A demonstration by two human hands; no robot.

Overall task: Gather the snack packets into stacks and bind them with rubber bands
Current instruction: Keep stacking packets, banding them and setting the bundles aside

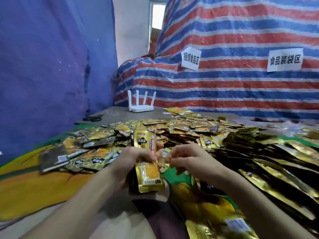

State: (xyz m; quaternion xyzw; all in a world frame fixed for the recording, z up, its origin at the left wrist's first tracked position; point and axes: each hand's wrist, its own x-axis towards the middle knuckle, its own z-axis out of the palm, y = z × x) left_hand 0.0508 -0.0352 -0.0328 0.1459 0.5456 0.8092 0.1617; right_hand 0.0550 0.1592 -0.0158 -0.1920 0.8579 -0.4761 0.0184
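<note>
Red, white and blue striped tarpaulin [241, 31] bearing two white paper signs [284, 60] printed with Chinese characters backs a grey work table [120, 112], with a plain blue sheet [51, 57] hanging at the left. A person's left hand [138, 158] grips a small stack of gold foil snack packets [149, 176] around its middle, fingers and thumb curled tight round it. The stack is held upright near the table's front edge, its top packet facing the camera with black-and-white lettering at the upper end and an orange picture at the lower end. The right hand [188, 159] hovers just beside the stack at the right, its fingers [174, 153] bent and bunched towards the packets' edge; motion blur hides whether they pinch anything or touch the stack. Behind both hands a wide heap of loose gold foil packets [172, 128] spreads across the table, and rows of dark-and-gold packets [259, 161] fan out at the right. An orange and green cloth [25, 183] covers the near left of the surface. At the far edge stands a white four-antenna router [140, 105], and well to its left black-handled scissors [93, 118] lie flat.
</note>
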